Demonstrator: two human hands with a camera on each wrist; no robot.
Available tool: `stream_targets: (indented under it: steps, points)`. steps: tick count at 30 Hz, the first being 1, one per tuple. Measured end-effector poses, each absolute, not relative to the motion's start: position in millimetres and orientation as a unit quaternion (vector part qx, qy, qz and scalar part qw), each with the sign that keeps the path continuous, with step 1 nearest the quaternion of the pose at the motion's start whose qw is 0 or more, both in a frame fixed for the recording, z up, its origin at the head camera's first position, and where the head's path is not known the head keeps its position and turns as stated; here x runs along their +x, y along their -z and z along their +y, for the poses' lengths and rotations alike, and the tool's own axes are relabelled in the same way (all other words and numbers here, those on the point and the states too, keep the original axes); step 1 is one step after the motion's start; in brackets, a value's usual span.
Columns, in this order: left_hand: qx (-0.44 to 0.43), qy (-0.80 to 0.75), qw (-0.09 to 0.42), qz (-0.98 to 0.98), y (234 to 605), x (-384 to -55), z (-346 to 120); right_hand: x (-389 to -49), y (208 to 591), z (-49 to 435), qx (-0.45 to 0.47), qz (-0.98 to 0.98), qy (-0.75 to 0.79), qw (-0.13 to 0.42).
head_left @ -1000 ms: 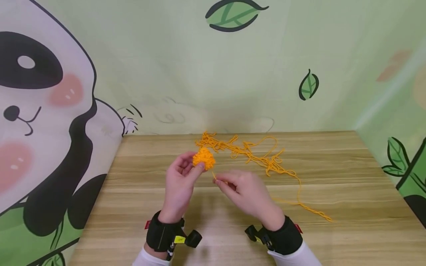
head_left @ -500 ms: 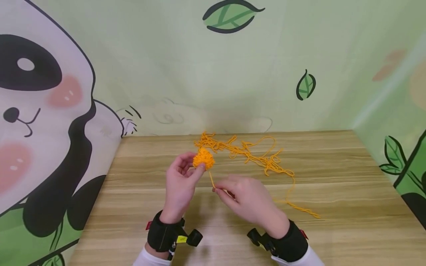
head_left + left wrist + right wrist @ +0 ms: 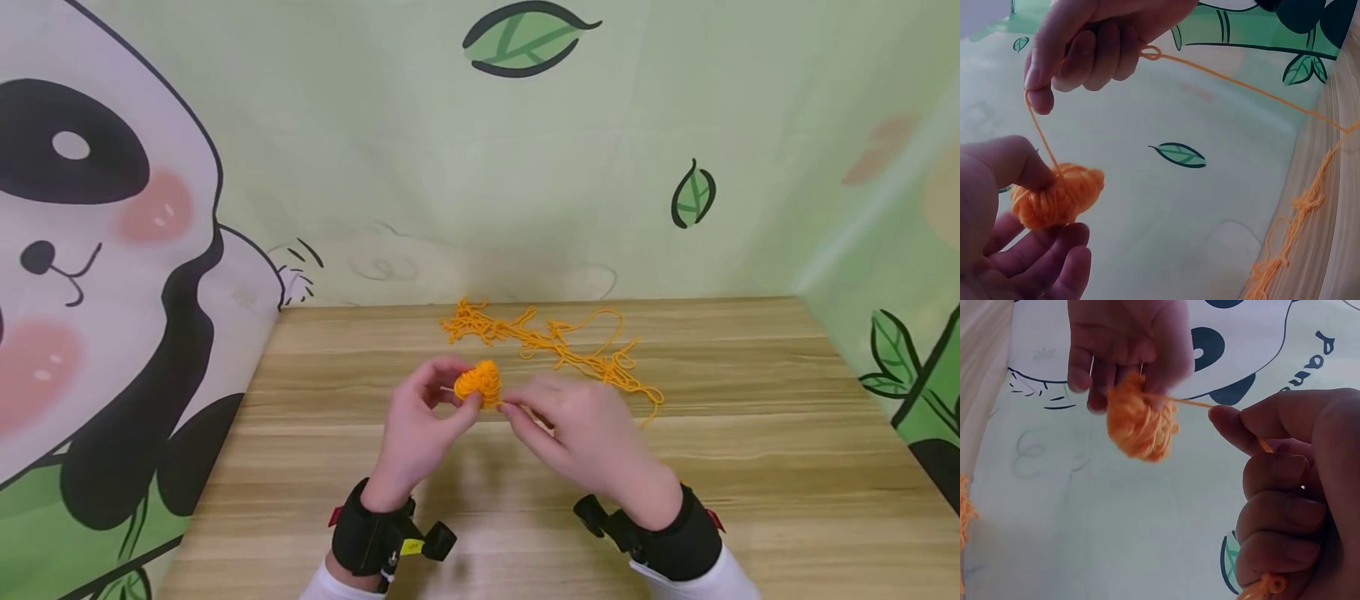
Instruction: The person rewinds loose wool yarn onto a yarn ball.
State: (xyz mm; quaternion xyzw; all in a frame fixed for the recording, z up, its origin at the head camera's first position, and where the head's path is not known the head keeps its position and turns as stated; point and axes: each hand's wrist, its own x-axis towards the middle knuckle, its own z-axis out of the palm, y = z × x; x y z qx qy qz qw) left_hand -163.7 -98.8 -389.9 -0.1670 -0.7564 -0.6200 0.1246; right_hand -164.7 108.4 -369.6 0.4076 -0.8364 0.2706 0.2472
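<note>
A small ball of orange yarn (image 3: 480, 383) is held between the thumb and fingers of my left hand (image 3: 423, 421), above the table. From the ball a short taut strand (image 3: 1044, 139) runs to my right hand (image 3: 581, 425), whose thumb and forefinger pinch it. The other right fingers curl in toward the palm. In the right wrist view the yarn passes through that hand (image 3: 1297, 481) and comes out below the little finger. The left wrist view shows the strand leaving the right hand and slanting down toward the table.
A loose tangle of orange yarn (image 3: 570, 346) lies along the back of the wooden table (image 3: 337, 417). Behind it stands a green wall (image 3: 375, 150) printed with leaves and a panda. Both wrists wear black camera straps (image 3: 371, 533).
The ball has turned and shifted slightly right in my left hand. My right hand dropped, drawing the strand longer, then came back up beside the ball. The loose tail was pulled in from the right.
</note>
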Motion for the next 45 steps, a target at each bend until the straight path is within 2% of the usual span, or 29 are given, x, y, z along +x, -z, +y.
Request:
stream_targets:
  steps: [12, 19, 34, 45]
  points:
    - [-0.238, 0.632, 0.042, -0.737, 413.2, -167.4, -107.4, -183.2, 358.2, 115.6, 0.390, -0.841, -0.274, 0.255]
    - [-0.262, 0.653, 0.023, -0.710, 416.7, -167.9, -110.1, -193.9, 366.4, 114.6, 0.384, -0.848, -0.291, 0.221]
    - [-0.242, 0.700, -0.020, -0.671, 413.7, -166.2, -110.6, -203.0, 384.7, 111.9, 0.381, -0.852, -0.334, 0.129]
    - [-0.191, 0.747, -0.033, -0.635, 417.1, -168.1, -110.7, -199.4, 399.8, 106.3, 0.372, -0.864, -0.317, 0.117]
